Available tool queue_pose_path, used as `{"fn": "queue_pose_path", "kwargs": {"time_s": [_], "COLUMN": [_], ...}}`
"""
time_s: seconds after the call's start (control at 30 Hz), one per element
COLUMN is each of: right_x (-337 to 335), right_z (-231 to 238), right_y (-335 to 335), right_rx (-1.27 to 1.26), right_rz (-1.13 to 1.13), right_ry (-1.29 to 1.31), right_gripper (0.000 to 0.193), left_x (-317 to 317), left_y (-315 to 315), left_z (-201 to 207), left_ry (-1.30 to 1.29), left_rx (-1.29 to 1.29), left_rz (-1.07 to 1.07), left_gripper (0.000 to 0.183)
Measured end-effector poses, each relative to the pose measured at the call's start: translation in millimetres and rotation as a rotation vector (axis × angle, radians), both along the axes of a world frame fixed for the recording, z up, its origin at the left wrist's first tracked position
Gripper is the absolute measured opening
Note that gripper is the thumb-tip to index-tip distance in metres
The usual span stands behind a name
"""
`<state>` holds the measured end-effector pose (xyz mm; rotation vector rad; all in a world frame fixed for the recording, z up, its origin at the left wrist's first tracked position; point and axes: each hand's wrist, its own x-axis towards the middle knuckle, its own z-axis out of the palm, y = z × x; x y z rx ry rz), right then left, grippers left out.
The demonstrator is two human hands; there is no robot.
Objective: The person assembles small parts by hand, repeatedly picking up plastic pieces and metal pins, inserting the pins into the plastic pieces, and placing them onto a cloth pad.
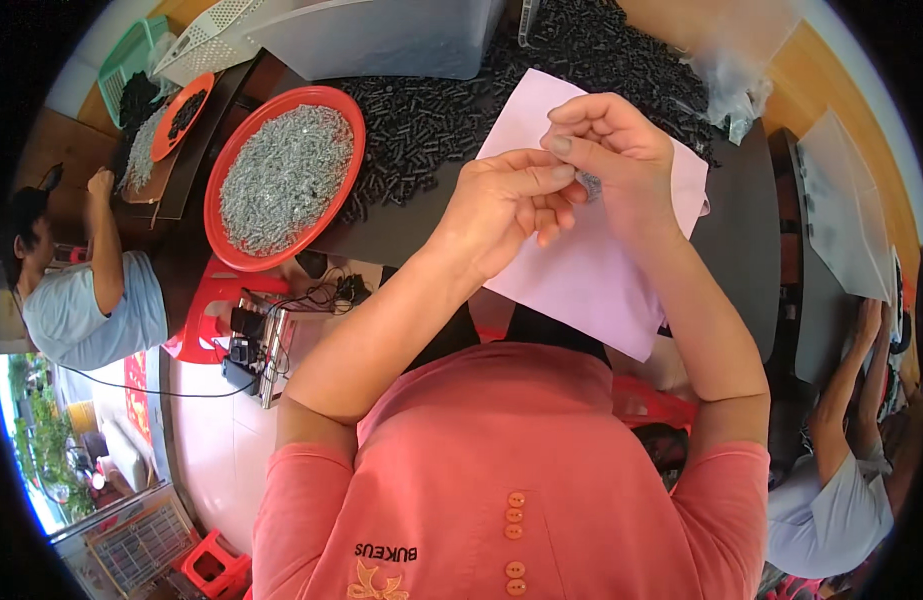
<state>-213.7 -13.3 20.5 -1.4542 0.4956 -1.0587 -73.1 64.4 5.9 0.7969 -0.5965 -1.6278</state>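
Above a pink cloth (571, 295) on the dark table, my left hand (506, 200) and my right hand (626, 150) meet with their fingertips nearly touching. Each has thumb and forefinger pinched together. What sits between the tips is too small to make out. Small clear pieces (589, 185) show just below the pinch, close against my right hand's fingers. To the left stands a red basin (213, 205) filled with small clear plastic pieces (286, 175). Small black plastic pieces (411, 125) lie in a wide heap beyond my hands.
A translucent bin (381, 45) stands at the back, with a clear plastic bag (736, 95) at the back right. An orange tray (181, 118) lies far left near a person in light blue (101, 305). Another person's arm (846, 390) shows at right. A red stool (216, 565) is lower left.
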Motion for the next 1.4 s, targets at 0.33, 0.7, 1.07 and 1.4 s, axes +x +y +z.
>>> {"fn": "queue_pose_path", "kwargs": {"time_s": [0.33,0.7,1.07,1.4], "right_x": [-15.9,-26.5,-13.2,-4.6], "right_z": [13.0,-7.1,-17.3,-22.8], "right_y": [-14.0,-35.2,-27.5,-27.9], "right_rx": [-0.077,-1.05,-1.168,-1.23], "right_rz": [-0.075,-0.101,-0.151,-0.22], "right_ry": [0.176,0.928,0.904,0.833], "right_gripper": [0.011,0.016,0.012,0.01], "left_x": [-2.6,2.8,-9.9,-7.2], "left_y": [-0.8,6.8,25.7,27.4], "left_z": [-1.8,-20.2,-27.4,-24.8], "left_ry": [-0.106,-1.06,-1.122,-1.101], "left_rx": [-0.045,-0.29,-0.371,-0.351], "left_rz": [0.173,0.422,0.512,0.519], "left_gripper": [0.011,0.024,0.022,0.019]}}
